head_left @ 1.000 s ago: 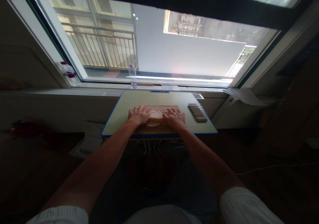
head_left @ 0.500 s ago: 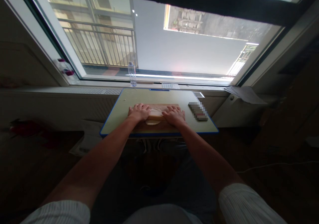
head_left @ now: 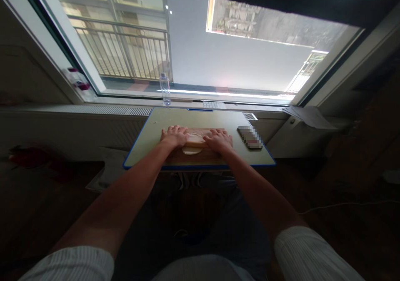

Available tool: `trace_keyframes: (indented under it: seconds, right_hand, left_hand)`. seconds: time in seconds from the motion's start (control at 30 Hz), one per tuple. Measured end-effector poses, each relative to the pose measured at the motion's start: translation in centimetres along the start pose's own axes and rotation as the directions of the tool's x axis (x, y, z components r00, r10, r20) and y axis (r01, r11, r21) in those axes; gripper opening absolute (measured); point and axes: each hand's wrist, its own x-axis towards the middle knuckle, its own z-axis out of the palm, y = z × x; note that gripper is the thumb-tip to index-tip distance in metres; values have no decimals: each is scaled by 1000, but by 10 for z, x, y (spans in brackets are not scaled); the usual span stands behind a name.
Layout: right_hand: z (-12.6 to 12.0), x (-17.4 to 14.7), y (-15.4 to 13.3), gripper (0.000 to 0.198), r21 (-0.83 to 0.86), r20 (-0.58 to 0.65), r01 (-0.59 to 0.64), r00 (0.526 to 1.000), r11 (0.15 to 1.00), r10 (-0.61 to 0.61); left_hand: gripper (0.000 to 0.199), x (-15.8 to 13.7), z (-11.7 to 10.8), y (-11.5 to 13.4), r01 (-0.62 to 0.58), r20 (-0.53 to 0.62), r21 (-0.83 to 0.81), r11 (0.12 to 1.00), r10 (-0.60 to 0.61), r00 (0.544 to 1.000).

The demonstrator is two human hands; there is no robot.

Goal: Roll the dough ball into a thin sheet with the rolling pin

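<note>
A wooden rolling pin (head_left: 198, 144) lies crosswise over a flat piece of pale dough (head_left: 191, 151), part of which shows on the near side. Under both is a wooden board (head_left: 200, 159) with whitish flour or dough traces. My left hand (head_left: 175, 135) presses down over the pin's left end, fingers curved forward. Over its right end lies my right hand (head_left: 218, 139) in the same way. The pin's ends and much of the dough are hidden by the hands and pin.
The board rests on a small blue-edged table (head_left: 143, 141). A blurred-out phone-like object (head_left: 250, 138) lies at its right. Behind, a clear bottle (head_left: 165, 90) stands on the sill. Papers (head_left: 308, 117) sit at the right, and another bottle (head_left: 79, 82) is at the left.
The camera view has tilted slightly, so the scene sits a little higher. Both hands remain on the rolling pin, with hardly any visible shift against the board.
</note>
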Motion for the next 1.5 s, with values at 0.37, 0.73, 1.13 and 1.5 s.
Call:
trace_keyframes:
  seconds: [0.37, 0.73, 1.13, 1.5]
  right_hand:
    - [0, 10, -1, 69, -5, -9, -26, 1000, 1000, 26]
    - [-1, 17, -1, 65, -13, -9, -21, 1000, 1000, 21]
    - [-3, 29, -3, 64, -15, -17, -46, 999, 999, 46]
    - [-3, 40, 1, 66, -2, -35, -45, 998, 999, 45]
  left_hand:
    - [68, 9, -2, 0, -20, 0, -8, 1000, 20, 1000]
    - [66, 21, -2, -2, -19, 6, -35, 999, 19, 1000]
    - [67, 35, 2, -3, -7, -51, -41, 999, 4, 999]
    - [60, 33, -7, 2, -12, -123, -26, 1000, 9, 992]
